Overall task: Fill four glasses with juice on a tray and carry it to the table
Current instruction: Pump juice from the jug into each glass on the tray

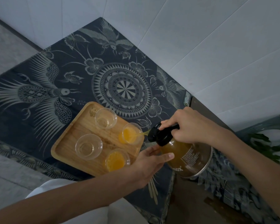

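Note:
A wooden tray (68, 143) lies on the patterned table and carries several clear glasses. The near-right glass (117, 160) holds orange juice. The far-right glass (131, 133) is partly filled, and a thin stream of juice runs into it from the tilted glass jug (186, 157) with a black lid. The two left glasses, far (105, 118) and near (89, 146), look empty. My right hand (187, 125) grips the jug's black handle. My left hand (149, 165) supports the jug's side, next to the tray's right edge.
A dark blue cloth (120, 88) with pale bird and mandala patterns covers the table. White tiled walls close in behind and to the right. A green plant (268, 147) stands at the right edge. Grey floor shows at the left.

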Available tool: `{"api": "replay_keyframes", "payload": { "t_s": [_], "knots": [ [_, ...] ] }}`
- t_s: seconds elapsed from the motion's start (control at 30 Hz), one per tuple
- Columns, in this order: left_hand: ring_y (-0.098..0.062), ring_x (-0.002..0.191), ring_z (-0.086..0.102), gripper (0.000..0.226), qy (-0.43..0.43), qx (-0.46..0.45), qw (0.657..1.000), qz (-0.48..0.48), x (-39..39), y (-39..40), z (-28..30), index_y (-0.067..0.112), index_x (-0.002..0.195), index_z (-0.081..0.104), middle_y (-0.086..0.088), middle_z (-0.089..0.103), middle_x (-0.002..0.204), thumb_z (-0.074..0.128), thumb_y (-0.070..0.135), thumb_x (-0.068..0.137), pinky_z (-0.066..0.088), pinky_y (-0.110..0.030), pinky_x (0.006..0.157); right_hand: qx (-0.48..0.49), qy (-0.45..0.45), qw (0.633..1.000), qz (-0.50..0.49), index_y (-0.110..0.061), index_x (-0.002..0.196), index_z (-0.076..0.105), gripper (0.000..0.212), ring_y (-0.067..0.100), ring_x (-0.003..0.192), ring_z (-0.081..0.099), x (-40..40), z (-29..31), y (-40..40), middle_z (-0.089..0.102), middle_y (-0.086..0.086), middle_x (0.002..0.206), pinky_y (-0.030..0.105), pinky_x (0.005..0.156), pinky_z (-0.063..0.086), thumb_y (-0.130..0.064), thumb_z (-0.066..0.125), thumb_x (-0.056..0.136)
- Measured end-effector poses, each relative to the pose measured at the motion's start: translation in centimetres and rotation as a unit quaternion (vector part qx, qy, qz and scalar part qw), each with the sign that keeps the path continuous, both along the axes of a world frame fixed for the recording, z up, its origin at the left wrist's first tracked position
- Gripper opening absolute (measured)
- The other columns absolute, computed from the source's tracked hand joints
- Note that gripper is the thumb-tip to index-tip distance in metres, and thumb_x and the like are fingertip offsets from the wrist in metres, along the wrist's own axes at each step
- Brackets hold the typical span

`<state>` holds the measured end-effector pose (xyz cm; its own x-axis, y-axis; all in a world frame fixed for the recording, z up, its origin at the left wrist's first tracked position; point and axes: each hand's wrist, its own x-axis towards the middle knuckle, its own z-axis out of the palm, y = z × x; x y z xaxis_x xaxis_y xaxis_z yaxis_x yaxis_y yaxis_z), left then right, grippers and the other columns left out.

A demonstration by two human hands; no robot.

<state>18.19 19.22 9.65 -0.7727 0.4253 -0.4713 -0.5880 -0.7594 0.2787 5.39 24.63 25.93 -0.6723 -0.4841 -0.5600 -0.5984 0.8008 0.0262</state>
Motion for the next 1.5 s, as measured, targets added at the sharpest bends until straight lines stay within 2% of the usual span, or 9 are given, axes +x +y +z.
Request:
{"api": "replay_keyframes", "payload": {
  "t_s": [0.23,0.4,0.57,0.73,0.87,1.07,1.23,1.33,1.5],
  "knots": [
    [-0.017,0.116,0.071,0.065,0.000,0.000,1.000,-0.002,0.0,-0.1,0.0,0.014,0.137,0.058,-0.003,0.074,0.129,0.085,0.004,0.079,0.056,-0.031,0.101,-0.002,0.001,1.000,-0.008,-0.048,0.113,0.075,0.059,-0.007,0.060,0.061,0.1,-0.1,0.2,0.073,-0.023,0.119,0.013,0.040,0.042,-0.007,0.054,0.076],
    [-0.014,0.106,0.076,0.057,0.004,-0.013,1.000,0.002,0.1,-0.2,0.2,0.015,0.130,0.062,0.000,0.079,0.119,0.084,0.002,0.080,0.060,-0.020,0.079,-0.035,-0.001,0.999,-0.020,-0.046,0.113,0.076,0.058,-0.011,0.056,0.060,0.5,0.1,0.7,0.073,-0.021,0.121,0.013,0.041,0.043,-0.005,0.055,0.077],
    [-0.017,0.119,0.067,0.077,0.014,-0.075,0.997,0.030,-0.1,-0.5,0.7,0.019,0.141,0.056,0.000,0.069,0.133,0.090,0.006,0.074,0.061,-0.018,0.073,-0.095,0.022,0.995,-0.032,-0.046,0.112,0.076,0.057,0.018,0.043,0.058,1.1,0.5,2.4,0.070,-0.021,0.124,0.030,0.047,0.055,-0.003,0.058,0.078],
    [-0.019,0.130,0.061,0.087,0.050,-0.150,0.986,0.057,-0.4,-0.9,1.0,0.025,0.140,0.059,0.003,0.069,0.134,0.098,0.011,0.063,0.055,-0.036,0.104,-0.195,0.053,0.978,-0.055,-0.048,0.111,0.075,0.058,0.015,0.054,0.069,2.3,0.8,4.6,0.068,-0.023,0.126,0.034,0.054,0.060,-0.001,0.062,0.080],
    [-0.020,0.131,0.062,0.093,0.110,-0.194,0.972,0.069,-0.5,-1.8,2.0,0.025,0.140,0.061,0.003,0.072,0.134,0.099,0.026,0.055,0.050,-0.050,0.111,-0.276,0.103,0.953,-0.072,-0.043,0.114,0.076,0.056,-0.002,0.088,0.073,3.6,1.0,5.8,0.069,-0.021,0.127,0.017,0.071,0.060,0.000,0.066,0.080],
    [0.007,0.114,0.065,0.078,0.155,-0.285,0.941,0.094,-0.4,-4.4,3.3,0.030,0.139,0.062,0.024,0.074,0.119,0.096,0.021,0.069,0.057,-0.017,0.083,-0.363,0.129,0.920,-0.075,-0.036,0.116,0.076,0.054,0.015,0.090,0.076,4.4,0.5,5.4,0.070,-0.015,0.129,0.037,0.076,0.064,0.003,0.066,0.081],
    [-0.008,0.130,0.060,0.070,0.142,-0.317,0.930,0.120,0.3,-6.3,3.1,0.027,0.138,0.065,0.011,0.071,0.132,0.092,0.017,0.074,0.056,-0.037,0.103,-0.382,0.108,0.916,-0.050,-0.034,0.114,0.079,0.053,-0.003,0.106,0.068,3.8,0.0,3.0,0.071,-0.016,0.125,0.013,0.083,0.057,0.003,0.064,0.079],
    [-0.015,0.132,0.060,0.069,0.145,-0.322,0.928,0.117,1.0,-7.6,2.8,0.029,0.137,0.065,0.008,0.071,0.134,0.092,0.023,0.074,0.051,-0.048,0.110,-0.369,0.086,0.924,-0.042,-0.040,0.113,0.078,0.053,0.002,0.103,0.071,3.2,-0.5,1.3,0.070,-0.023,0.124,0.020,0.085,0.059,-0.002,0.063,0.079],
    [-0.014,0.122,0.069,0.062,0.117,-0.319,0.933,0.121,1.9,-9.2,2.3,0.034,0.129,0.069,0.005,0.076,0.126,0.091,0.027,0.071,0.060,-0.028,0.089,-0.339,0.060,0.939,-0.013,-0.043,0.112,0.077,0.051,0.003,0.097,0.073,2.3,-1.9,-1.7,0.072,-0.023,0.122,0.024,0.080,0.061,-0.008,0.063,0.077]
  ]
}}
